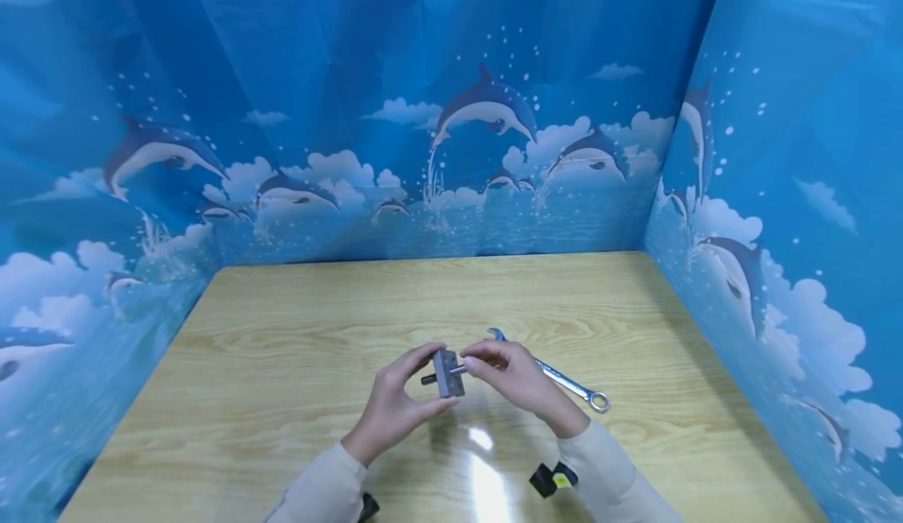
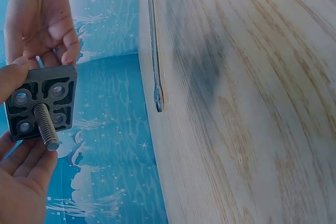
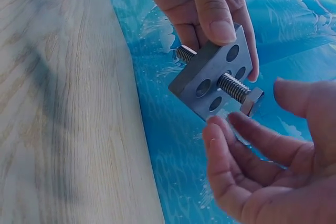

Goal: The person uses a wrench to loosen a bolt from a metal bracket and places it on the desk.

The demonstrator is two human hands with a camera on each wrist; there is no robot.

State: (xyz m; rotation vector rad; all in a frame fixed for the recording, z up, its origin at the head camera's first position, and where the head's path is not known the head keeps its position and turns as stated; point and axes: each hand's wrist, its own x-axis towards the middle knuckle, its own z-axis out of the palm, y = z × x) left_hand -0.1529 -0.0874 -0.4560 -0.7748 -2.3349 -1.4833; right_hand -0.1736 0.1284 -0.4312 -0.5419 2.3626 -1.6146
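My left hand (image 1: pixel 395 405) grips a small grey square plate (image 1: pixel 447 374) by its opposite edges, holding it above the table. A hex bolt (image 3: pixel 236 88) passes through the plate's middle, with several holes around it. Its threaded end (image 2: pixel 46 127) sticks out on the ribbed side, and its hex head (image 3: pixel 253 102) faces my right hand (image 1: pixel 513 378). In the right wrist view, the right thumb and fingers lie loosely bent around the bolt head, with a visible gap between thumb and head. Whether a fingertip grazes the bolt is unclear.
A combination wrench (image 1: pixel 564 380) lies on the wood-grain table (image 1: pixel 282 327), just beyond and right of my right hand. Blue dolphin-print curtains (image 1: pixel 339 76) stand along the table's back and sides. Black straps (image 1: pixel 546 479) show at the wrists.
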